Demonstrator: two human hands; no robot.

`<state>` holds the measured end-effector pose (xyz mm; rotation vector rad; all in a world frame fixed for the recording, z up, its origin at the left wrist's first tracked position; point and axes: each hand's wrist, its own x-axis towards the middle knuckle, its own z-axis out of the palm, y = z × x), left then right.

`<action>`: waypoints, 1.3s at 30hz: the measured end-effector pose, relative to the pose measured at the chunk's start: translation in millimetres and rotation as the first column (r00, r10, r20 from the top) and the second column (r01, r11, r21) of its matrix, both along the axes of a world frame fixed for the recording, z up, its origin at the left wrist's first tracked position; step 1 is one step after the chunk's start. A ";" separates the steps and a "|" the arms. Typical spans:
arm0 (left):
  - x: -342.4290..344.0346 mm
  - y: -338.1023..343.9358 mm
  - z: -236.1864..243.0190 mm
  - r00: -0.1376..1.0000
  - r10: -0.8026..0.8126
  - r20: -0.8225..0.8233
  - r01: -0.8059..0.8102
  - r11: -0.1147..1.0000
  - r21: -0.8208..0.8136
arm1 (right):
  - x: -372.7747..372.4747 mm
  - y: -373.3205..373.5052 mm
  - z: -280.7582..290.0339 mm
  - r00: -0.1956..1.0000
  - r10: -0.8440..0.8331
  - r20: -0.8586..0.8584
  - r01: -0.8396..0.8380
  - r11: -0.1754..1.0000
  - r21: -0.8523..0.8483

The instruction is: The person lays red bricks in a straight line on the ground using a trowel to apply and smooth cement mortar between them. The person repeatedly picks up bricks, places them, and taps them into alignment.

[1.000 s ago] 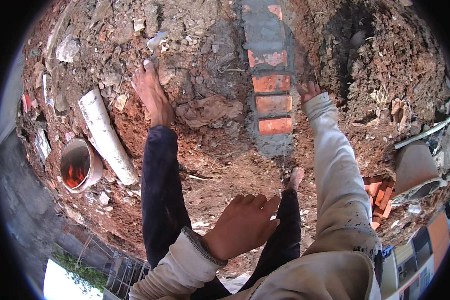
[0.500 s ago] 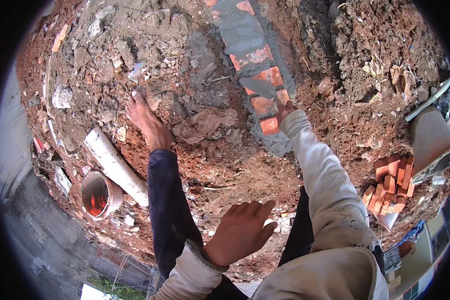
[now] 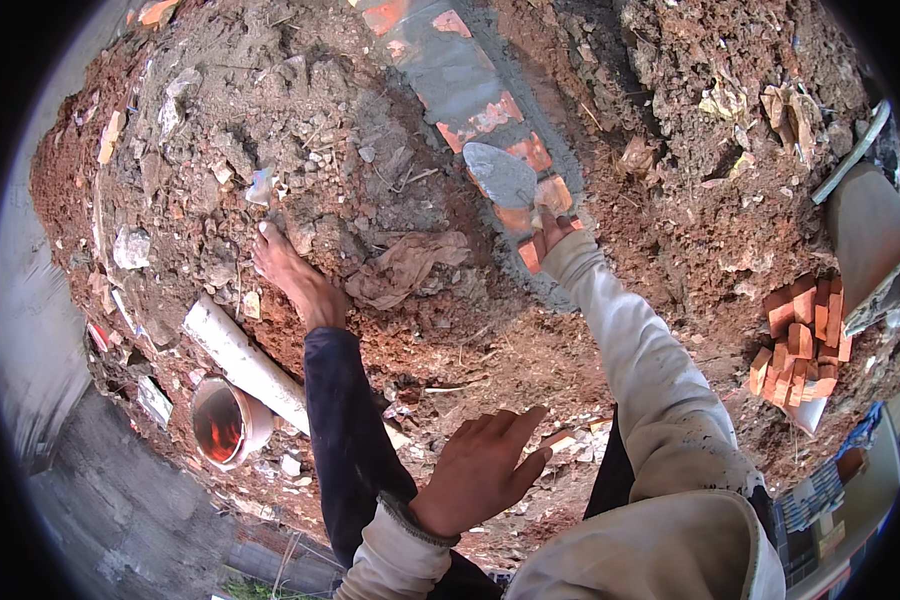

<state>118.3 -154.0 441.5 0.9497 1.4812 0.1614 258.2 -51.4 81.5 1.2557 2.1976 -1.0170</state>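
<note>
My right hand [image 3: 554,232] is closed round the handle of a pointed trowel [image 3: 499,177], mostly hidden by the fingers. The trowel's grey blade lies over a low course of orange-red bricks [image 3: 554,194]. I cannot tell whether the blade touches them. Grey mortar [image 3: 448,82] coats the farther part of the course and spreads along its sides. Over the ground before my lap, my left hand [image 3: 482,470] hangs open, fingers stretched out and holding nothing.
My bare foot [image 3: 298,275] stands on rubble left of the course, beside a crumpled brown paper sheet [image 3: 410,268]. A white pipe [image 3: 245,362] and a round bucket [image 3: 232,422] with reddish contents lie lower left. Stacked bricks [image 3: 800,340] sit at right.
The trowel blade has turned so its broad face shows lighter and wider. It has shifted slightly left over the bricks. My left hand stays open; the whole view has tilted a little.
</note>
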 end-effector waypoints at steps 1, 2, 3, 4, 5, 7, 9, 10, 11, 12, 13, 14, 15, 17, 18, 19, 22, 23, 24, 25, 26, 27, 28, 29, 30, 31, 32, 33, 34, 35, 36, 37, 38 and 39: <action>1.3 -0.2 -0.9 1.000 -0.016 -0.001 0.016 1.000 0.003 | -13.5 0.6 2.5 0.995 0.096 0.039 -0.098 0.995 0.026; 2.7 0.7 -2.2 1.000 -0.022 -0.005 0.022 1.000 0.013 | -19.4 5.7 -3.1 0.998 0.011 0.060 -0.012 1.000 0.026; 3.4 0.1 -2.7 1.000 -0.023 -0.007 0.023 1.000 0.016 | -25.8 11.1 -13.7 0.994 -0.070 0.084 0.069 0.997 0.019; 3.6 0.0 -3.1 1.000 -0.025 -0.007 0.025 1.000 0.019 | -28.7 15.7 -22.1 0.983 -0.151 0.109 0.150 0.989 0.015; 3.0 -0.3 -1.6 0.999 -0.025 -0.021 0.025 1.000 0.010 | -16.1 6.4 -35.4 0.997 -0.056 0.047 0.052 0.995 0.089; -1.0 2.9 0.6 0.999 -0.024 -0.046 0.024 1.000 0.018 | 11.8 -12.9 -50.6 0.990 -0.132 -0.045 0.136 0.986 0.098; -4.5 3.9 1.0 0.999 -0.030 -0.022 0.030 1.000 0.003 | 25.7 -13.4 -22.3 0.956 -0.293 -0.030 0.291 0.955 -0.061; -6.3 2.7 0.8 1.000 -0.027 -0.013 0.027 1.000 -0.012 | 21.0 -9.4 -14.9 0.933 -0.352 -0.071 0.346 0.934 -0.087; -5.5 3.4 1.1 1.000 -0.020 -0.013 0.020 1.000 -0.006 | 22.0 -7.4 -9.6 0.904 -0.416 -0.104 0.405 0.908 -0.112; -4.8 4.7 1.9 1.000 -0.012 -0.013 0.012 1.000 -0.002 | 21.8 -5.7 -5.0 0.868 -0.477 -0.135 0.460 0.877 -0.140; -3.7 5.2 2.2 1.000 -0.004 -0.014 0.004 1.000 0.002 | 12.4 -0.8 -6.9 0.840 -0.503 -0.205 0.490 0.864 -0.112; -0.3 4.1 0.6 1.000 -0.002 -0.014 0.002 1.000 0.003 | 2.7 0.1 -5.2 0.872 -0.464 -0.156 0.459 0.886 -0.068; 2.1 2.5 -2.0 1.000 -0.002 -0.015 0.002 1.000 0.002 | -8.1 -1.3 -5.9 0.899 -0.426 -0.105 0.426 0.905 -0.028; 7.4 6.2 -3.3 0.999 -0.037 -0.002 0.037 0.999 0.011 | 4.9 -8.7 -39.5 0.958 -0.273 -0.090 0.278 0.959 0.051; 9.0 11.1 -3.6 0.998 -0.069 0.011 0.069 0.997 0.018 | 24.8 -21.4 -74.1 0.980 -0.154 -0.123 0.166 0.982 0.095; 8.7 7.4 -5.0 0.998 -0.066 -0.010 0.066 0.998 0.000 | 14.3 -28.4 -63.8 0.981 -0.131 -0.142 0.139 0.989 0.052; 7.3 5.5 -7.0 1.000 -0.016 -0.023 0.017 1.000 0.008 | 19.6 -19.9 -60.2 0.991 -0.115 -0.064 0.120 0.990 0.078; 7.0 6.4 -7.8 0.999 -0.025 -0.027 0.025 1.000 -0.002 | 22.8 -12.4 -61.0 0.993 -0.118 -0.023 0.120 0.986 0.113; 6.8 7.0 -8.9 0.999 -0.033 -0.031 0.033 0.999 -0.012 | 27.0 -12.2 -58.0 0.983 -0.180 -0.023 0.181 0.983 0.027; 6.2 7.7 -9.4 0.999 -0.040 -0.036 0.039 0.999 -0.023 | 31.3 -15.2 -53.2 0.970 -0.241 -0.018 0.239 0.969 -0.060; 7.1 8.7 -8.6 0.999 -0.044 -0.022 0.044 0.999 -0.022 | 35.2 -17.2 -46.4 0.956 -0.295 -0.009 0.290 0.946 -0.146; 7.8 9.6 -7.3 0.999 -0.047 -0.008 0.047 0.999 -0.021 | 27.9 -20.6 -43.6 0.920 -0.387 -0.066 0.369 0.910 -0.189; 8.6 10.5 -6.3 0.999 -0.049 0.005 0.049 0.999 -0.021 | 19.8 -19.9 -42.7 0.874 -0.471 -0.124 0.436 0.870 -0.231; 10.3 13.3 -7.1 0.998 -0.064 0.014 0.064 0.998 -0.008 | 20.6 -22.5 -58.0 0.918 -0.353 -0.180 0.342 0.935 -0.091; 11.6 15.1 -9.4 0.998 -0.066 0.006 0.066 0.998 -0.008 | 11.2 -28.1 -69.3 0.950 -0.213 -0.226 0.228 0.973 0.040; 11.8 8.9 -10.7 0.999 -0.042 -0.025 0.042 0.999 -0.021 | -27.1 -16.3 -37.1 0.904 -0.399 -0.154 0.377 0.914 -0.153; 13.6 10.3 -11.4 0.998 -0.055 -0.033 0.054 0.998 -0.021 | -31.1 -17.6 -41.5 0.940 -0.309 -0.146 0.291 0.947 -0.135; 15.5 12.0 -12.0 0.997 -0.068 -0.040 0.067 0.998 -0.021 | -34.0 -16.2 -46.6 0.967 -0.216 -0.136 0.201 0.972 -0.118; 17.0 13.4 -12.3 0.996 -0.081 -0.048 0.080 0.997 -0.020 | -32.5 -15.1 -50.0 0.985 -0.122 -0.124 0.110 0.989 -0.102; 16.4 11.6 -11.9 0.996 -0.079 -0.048 0.078 0.997 -0.025 | -28.4 -12.4 -45.2 0.982 -0.176 -0.064 0.151 0.947 -0.282; 15.0 12.3 -12.7 0.996 -0.082 -0.038 0.082 0.996 -0.023 | -14.6 -13.2 -51.3 0.993 -0.117 -0.026 0.107 0.964 -0.245; 13.7 13.1 -13.5 0.996 -0.087 -0.027 0.086 0.996 -0.021 | 2.7 -13.6 -55.8 0.998 -0.060 0.016 0.062 0.976 -0.209; 13.7 13.5 -14.1 0.996 -0.080 -0.027 0.079 0.997 -0.021 | 23.4 -14.3 -60.1 0.998 -0.003 0.061 0.014 0.984 -0.178; 11.6 12.5 -15.4 0.997 -0.063 -0.042 0.062 0.998 -0.022 | 39.2 -10.1 -48.5 0.996 0.021 0.084 -0.006 0.986 -0.169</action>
